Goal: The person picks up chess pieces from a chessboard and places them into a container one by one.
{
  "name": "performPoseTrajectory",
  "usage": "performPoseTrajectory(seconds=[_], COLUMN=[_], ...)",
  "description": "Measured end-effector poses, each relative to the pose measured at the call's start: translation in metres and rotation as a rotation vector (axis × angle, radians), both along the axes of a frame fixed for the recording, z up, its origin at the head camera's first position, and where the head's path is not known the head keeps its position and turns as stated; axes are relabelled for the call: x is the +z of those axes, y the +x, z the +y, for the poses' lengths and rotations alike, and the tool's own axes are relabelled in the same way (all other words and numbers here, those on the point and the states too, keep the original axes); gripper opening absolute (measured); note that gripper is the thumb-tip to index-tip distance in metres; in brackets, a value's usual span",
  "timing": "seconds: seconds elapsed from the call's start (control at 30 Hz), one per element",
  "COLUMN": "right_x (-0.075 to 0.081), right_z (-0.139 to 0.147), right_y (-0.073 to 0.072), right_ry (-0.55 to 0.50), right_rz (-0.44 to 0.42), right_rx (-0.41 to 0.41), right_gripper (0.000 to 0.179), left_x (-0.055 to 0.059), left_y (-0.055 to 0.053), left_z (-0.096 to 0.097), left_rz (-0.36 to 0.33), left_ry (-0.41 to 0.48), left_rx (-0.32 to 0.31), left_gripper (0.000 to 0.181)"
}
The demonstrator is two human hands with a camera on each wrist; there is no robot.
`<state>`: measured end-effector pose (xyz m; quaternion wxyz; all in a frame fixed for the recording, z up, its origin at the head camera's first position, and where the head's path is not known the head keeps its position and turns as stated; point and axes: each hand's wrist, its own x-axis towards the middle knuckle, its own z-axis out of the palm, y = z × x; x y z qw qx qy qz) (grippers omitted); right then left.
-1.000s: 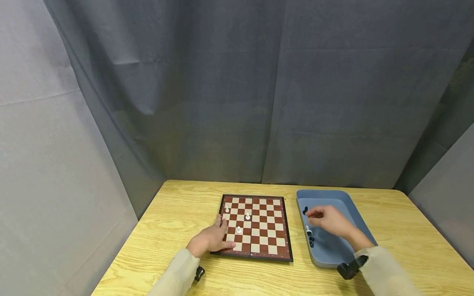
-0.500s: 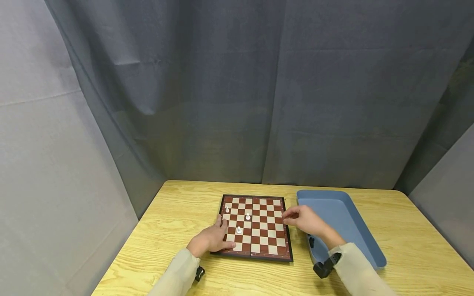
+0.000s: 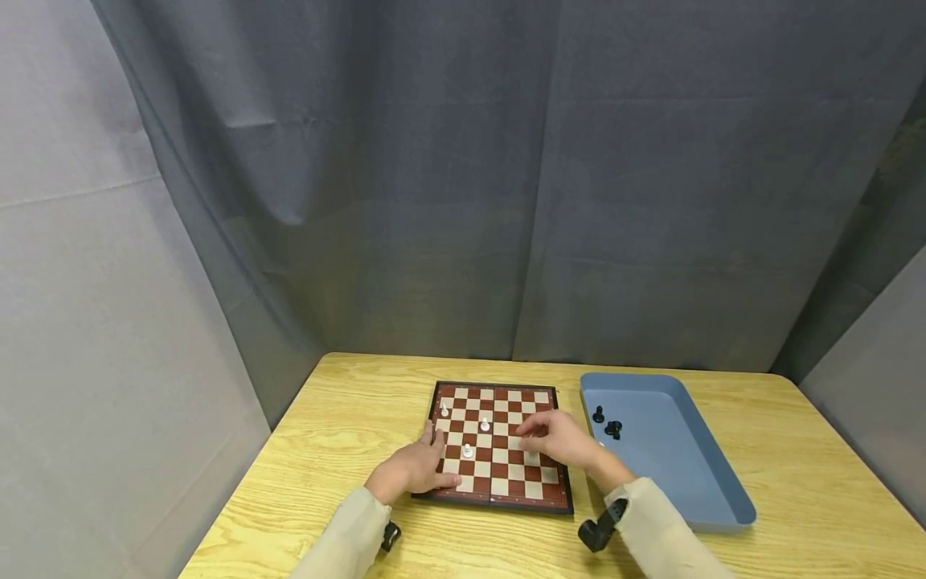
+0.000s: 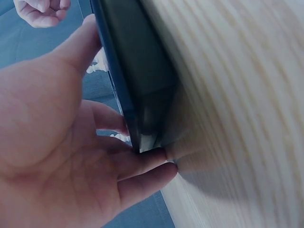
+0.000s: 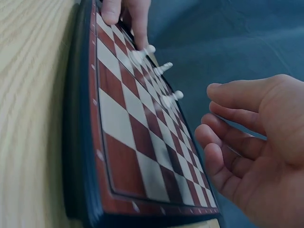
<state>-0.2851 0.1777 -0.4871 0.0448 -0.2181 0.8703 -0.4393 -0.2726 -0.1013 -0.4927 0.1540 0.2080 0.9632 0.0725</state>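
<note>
My left hand (image 3: 412, 466) lies at the near left corner of a folding chessboard (image 3: 528, 488), fingers extended along its edge. In the left wrist view its thumb touches the board's rim and two fingertips reach the table. Three white chess pawns (image 3: 467, 451) stand on the board's left half. My right hand (image 3: 567, 441) hovers over the board's right half, thumb and forefinger close together, the other fingers bent. Whether a piece sits between those fingertips is hidden, in the right wrist view too.
A blue-grey tray (image 3: 712, 450) stands right of the board. Inside lie black chess pieces (image 3: 613, 429) and part of a white piece (image 3: 602, 444), partly covered by the right hand. The wooden table (image 3: 362, 402) ends at a grey curtain (image 3: 434, 241).
My right hand has moved left from the tray to above the board's right half. The left hand, the board and the white pawns have stayed put.
</note>
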Motion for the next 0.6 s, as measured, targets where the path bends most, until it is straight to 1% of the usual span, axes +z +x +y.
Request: performPoseTrajectory(seconds=[0.13, 0.27, 0.4, 0.6], right_x=[-0.006, -0.010, -0.014, -0.020], right_z=[-0.011, -0.021, -0.031, -0.042], right_y=[-0.001, 0.000, 0.001, 0.000], right_ry=[0.016, 0.000, 0.003, -0.002], right_rz=[-0.003, -0.023, -0.014, -0.015], right_rx=[0.006, 0.015, 0.027, 0.022], right_gripper=[0.017, 0.016, 0.017, 0.018], left_x=[-0.001, -0.002, -0.002, -0.001], left_y=[0.000, -0.001, -0.001, -0.002], left_z=[0.000, -0.001, 0.000, 0.000], left_rz=[-0.001, -0.001, -0.004, -0.008], left_ry=[0.004, 0.007, 0.007, 0.003], left_rx=[0.001, 0.002, 0.007, 0.017], left_gripper=[0.092, 0.093, 0.092, 0.093])
